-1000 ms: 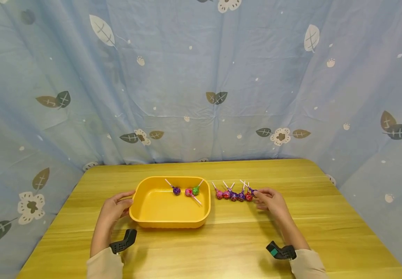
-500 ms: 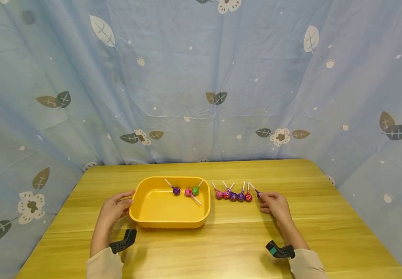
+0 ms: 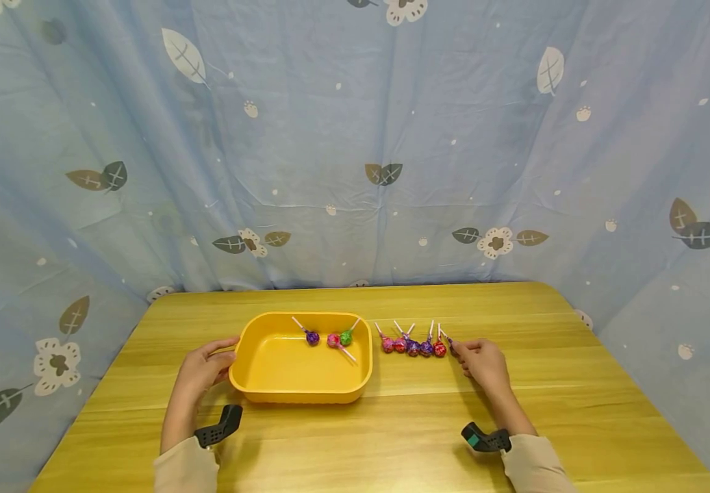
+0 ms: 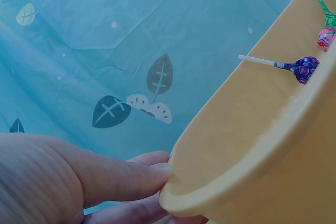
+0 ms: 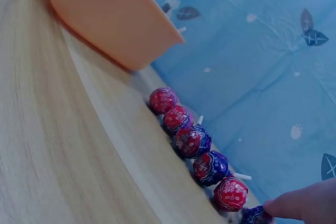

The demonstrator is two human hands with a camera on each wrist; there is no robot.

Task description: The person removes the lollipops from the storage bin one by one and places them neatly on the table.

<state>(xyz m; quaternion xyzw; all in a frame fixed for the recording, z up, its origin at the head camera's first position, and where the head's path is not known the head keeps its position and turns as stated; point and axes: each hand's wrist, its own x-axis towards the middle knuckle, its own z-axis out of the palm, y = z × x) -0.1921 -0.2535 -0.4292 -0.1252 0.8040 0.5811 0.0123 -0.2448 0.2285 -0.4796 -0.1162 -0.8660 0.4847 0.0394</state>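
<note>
My left hand [image 3: 204, 368] grips the left end of a yellow plastic tub [image 3: 299, 396], thumb and fingers at its rim in the left wrist view. Inside the tub lie a purple lollipop [image 3: 312, 338], a pink one [image 3: 333, 339] and a green one [image 3: 346, 337]. Right of the tub, several wrapped lollipops form a row, from pink [image 3: 387, 345] to red [image 3: 439, 350]. At the row's right end my right hand [image 3: 484, 363] pinches another purple lollipop [image 5: 255, 215], partly hidden by the fingers, its stick pointing back and left.
The wooden table [image 3: 342, 452] carries everything. A blue patterned curtain [image 3: 355, 150] hangs along its back edge and both sides. Black wrist cameras [image 3: 222, 424] sit on both forearms.
My right hand first shifted right with the purple lollipop, off the red one, then came slightly left beside the row's end. The left hand and tub stayed still.
</note>
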